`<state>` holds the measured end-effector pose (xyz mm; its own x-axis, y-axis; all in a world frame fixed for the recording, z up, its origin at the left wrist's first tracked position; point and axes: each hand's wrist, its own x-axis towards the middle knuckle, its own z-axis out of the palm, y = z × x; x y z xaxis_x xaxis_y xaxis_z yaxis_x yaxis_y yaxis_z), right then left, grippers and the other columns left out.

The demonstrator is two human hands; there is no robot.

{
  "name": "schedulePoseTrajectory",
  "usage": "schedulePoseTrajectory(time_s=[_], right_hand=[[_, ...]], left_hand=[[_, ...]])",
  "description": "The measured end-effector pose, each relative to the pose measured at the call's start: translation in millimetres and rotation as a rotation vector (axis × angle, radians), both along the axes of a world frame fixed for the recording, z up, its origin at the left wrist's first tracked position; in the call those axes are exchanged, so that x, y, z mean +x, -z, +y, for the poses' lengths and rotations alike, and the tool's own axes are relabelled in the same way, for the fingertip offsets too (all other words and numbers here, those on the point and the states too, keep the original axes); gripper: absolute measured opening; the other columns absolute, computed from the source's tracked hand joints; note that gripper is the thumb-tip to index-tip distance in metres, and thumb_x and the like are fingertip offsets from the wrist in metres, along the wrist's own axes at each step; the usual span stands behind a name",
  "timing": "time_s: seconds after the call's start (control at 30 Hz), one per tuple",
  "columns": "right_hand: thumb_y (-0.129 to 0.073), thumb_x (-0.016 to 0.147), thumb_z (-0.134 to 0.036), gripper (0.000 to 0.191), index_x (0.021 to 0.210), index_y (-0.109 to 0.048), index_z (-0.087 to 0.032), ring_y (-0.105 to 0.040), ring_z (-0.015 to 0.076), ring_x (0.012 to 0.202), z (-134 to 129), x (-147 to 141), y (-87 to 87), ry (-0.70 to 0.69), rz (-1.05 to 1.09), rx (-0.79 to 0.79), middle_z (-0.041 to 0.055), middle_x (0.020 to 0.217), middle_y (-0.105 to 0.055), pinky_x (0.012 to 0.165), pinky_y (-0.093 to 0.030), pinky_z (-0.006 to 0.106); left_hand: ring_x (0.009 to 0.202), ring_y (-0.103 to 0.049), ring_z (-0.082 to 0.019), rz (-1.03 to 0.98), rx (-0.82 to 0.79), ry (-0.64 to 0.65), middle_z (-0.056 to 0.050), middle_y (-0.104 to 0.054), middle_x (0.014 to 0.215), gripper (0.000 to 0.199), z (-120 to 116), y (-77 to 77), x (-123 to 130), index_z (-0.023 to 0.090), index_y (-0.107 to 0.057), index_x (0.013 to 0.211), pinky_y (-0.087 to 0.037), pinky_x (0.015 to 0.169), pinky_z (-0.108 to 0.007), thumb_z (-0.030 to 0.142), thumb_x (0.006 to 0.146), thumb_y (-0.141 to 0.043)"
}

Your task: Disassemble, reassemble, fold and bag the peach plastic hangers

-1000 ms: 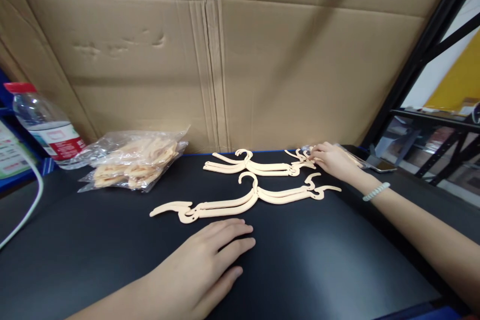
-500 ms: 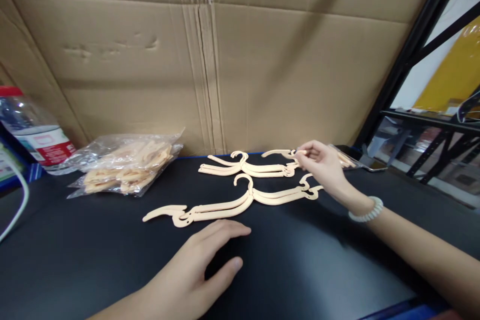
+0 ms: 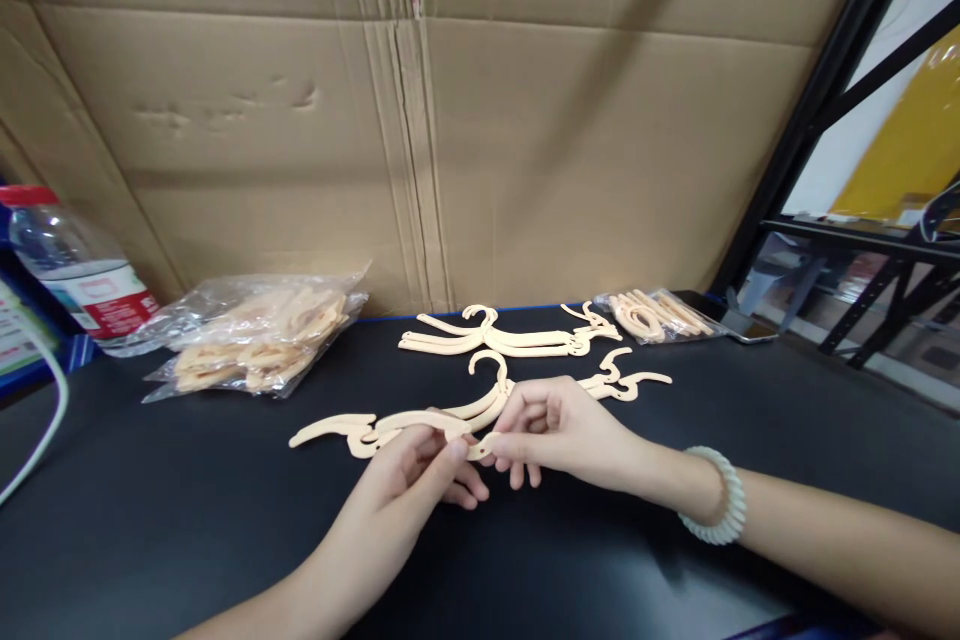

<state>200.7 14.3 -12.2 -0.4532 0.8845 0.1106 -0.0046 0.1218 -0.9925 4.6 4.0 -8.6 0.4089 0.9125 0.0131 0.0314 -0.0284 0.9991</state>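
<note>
Both hands meet over the middle of the table around a curved cream hanger arm piece [image 3: 424,420] with a hooked, holed end. My left hand [image 3: 397,490] pinches it between thumb and fingers, its long part reaching left. My right hand [image 3: 574,435] has its thumb and fingers closed at the holed right end. Just behind them lies a flat cream folding hanger [image 3: 484,408], its hook pointing up and its middle partly covered by the hands. Loose curved hanger arms [image 3: 525,347] and hooks lie farther back, with small hooked pieces [image 3: 592,322] at their right.
A clear bag of cream pieces [image 3: 259,340] lies at the left, near a red-capped bottle [image 3: 97,270] and a white cable [image 3: 54,400]. Another bag [image 3: 660,315] lies at the back right. Cardboard [image 3: 562,150] walls off the rear; a black metal rack [image 3: 810,120] stands right.
My right hand has come from the small pieces at the back right toward the front middle. My left hand has closed from an open pose, and both now grip the arm piece.
</note>
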Motion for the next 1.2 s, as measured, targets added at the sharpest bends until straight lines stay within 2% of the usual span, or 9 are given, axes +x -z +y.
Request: schedulePoseTrajectory(time_s=[0.1, 0.2, 0.27, 0.4, 0.6, 0.77, 0.87, 1.03, 1.2], right_hand=[[-0.067, 0.082, -0.039, 0.023, 0.084, -0.067, -0.016, -0.066, 0.0153, 0.068, 13, 19, -8.8, 0.089, -0.146, 0.204, 0.0047, 0.078, -0.071, 0.054, -0.052, 0.025], [-0.061, 0.086, -0.032, 0.015, 0.086, -0.068, -0.019, -0.065, 0.0173, 0.076, 34, 57, -14.2, 0.347, -0.454, 0.590, 0.0051, 0.084, -0.071, 0.065, -0.051, 0.029], [-0.057, 0.087, -0.028, 0.014, 0.086, -0.067, -0.019, -0.064, 0.0176, 0.071, 48, 86, -13.4, 0.459, -0.628, 0.707, 0.0047, 0.079, -0.070, 0.063, -0.049, 0.030], [-0.057, 0.087, -0.028, 0.015, 0.085, -0.068, -0.019, -0.063, 0.0195, 0.074, 66, 118, -3.5, 0.484, -0.833, 0.752, 0.0056, 0.079, -0.070, 0.065, -0.050, 0.032], [-0.062, 0.087, -0.026, 0.013, 0.096, -0.069, -0.020, -0.060, 0.0235, 0.091, 71, 104, 9.2, 0.336, -0.931, 0.904, 0.0077, 0.092, -0.069, 0.084, -0.048, 0.041], [-0.063, 0.086, -0.021, 0.007, 0.084, -0.069, -0.020, -0.057, 0.0221, 0.084, 75, 94, 10.3, 0.321, -0.962, 0.899, 0.0051, 0.081, -0.066, 0.080, -0.046, 0.039], [-0.062, 0.086, -0.020, 0.010, 0.077, -0.066, -0.018, -0.058, 0.0202, 0.079, 75, 92, 11.2, 0.330, -0.938, 0.889, 0.0041, 0.076, -0.064, 0.075, -0.046, 0.035], [-0.058, 0.087, -0.020, 0.007, 0.082, -0.061, -0.018, -0.059, 0.0173, 0.069, 69, 91, 7.2, 0.402, -0.882, 0.868, 0.0042, 0.078, -0.065, 0.065, -0.045, 0.030], [-0.053, 0.090, -0.025, 0.011, 0.081, -0.057, -0.020, -0.061, 0.0178, 0.068, 62, 94, -0.5, 0.468, -0.816, 0.853, 0.0038, 0.077, -0.066, 0.061, -0.045, 0.029]], left_hand=[[0.067, -0.065, -0.017, -0.076, -0.043, -0.020, -0.004, -0.069, 0.078, 0.037, 0, -0.2, -2, 0.017, -0.056, 0.077, -0.053, 0.064, -0.029, 0.053, 0.080, -0.067], [0.065, -0.063, -0.015, -0.097, -0.059, -0.063, -0.005, -0.071, 0.079, 0.034, 3, -1.9, -8, 0.018, -0.054, 0.078, -0.051, 0.064, -0.029, 0.049, 0.081, -0.067], [0.065, -0.062, -0.014, -0.084, -0.040, -0.098, -0.003, -0.069, 0.074, 0.032, 6, -3.6, -14, 0.018, -0.054, 0.078, -0.049, 0.064, -0.027, 0.046, 0.081, -0.069], [0.065, -0.055, -0.012, -0.039, 0.031, -0.170, 0.002, -0.062, 0.071, 0.029, 11, -7.7, -24, 0.018, -0.053, 0.077, -0.044, 0.063, -0.024, 0.042, 0.083, -0.069], [0.068, -0.046, -0.011, -0.004, 0.042, -0.190, 0.002, -0.055, 0.077, 0.022, 11, -12.9, -25, 0.018, -0.061, 0.082, -0.040, 0.067, -0.024, 0.039, 0.083, -0.068], [0.069, -0.046, -0.011, -0.016, 0.027, -0.196, 0.002, -0.055, 0.079, 0.021, 11, -13.2, -23, 0.019, -0.064, 0.084, -0.040, 0.070, -0.024, 0.038, 0.081, -0.070], [0.070, -0.048, -0.012, -0.018, 0.037, -0.185, 0.001, -0.058, 0.080, 0.022, 12, -12.9, -24, 0.018, -0.064, 0.081, -0.040, 0.068, -0.024, 0.038, 0.078, -0.073], [0.068, -0.050, -0.012, -0.081, 0.008, -0.256, 0.003, -0.058, 0.069, 0.023, 12, -16.0, -23, 0.018, -0.064, 0.077, -0.042, 0.068, -0.022, 0.036, 0.073, -0.078], [0.075, -0.057, -0.012, -0.177, -0.078, -0.222, 0.000, -0.067, 0.080, 0.023, 12, -22.0, -22, 0.019, -0.062, 0.078, -0.048, 0.075, -0.022, 0.034, 0.075, -0.078]])
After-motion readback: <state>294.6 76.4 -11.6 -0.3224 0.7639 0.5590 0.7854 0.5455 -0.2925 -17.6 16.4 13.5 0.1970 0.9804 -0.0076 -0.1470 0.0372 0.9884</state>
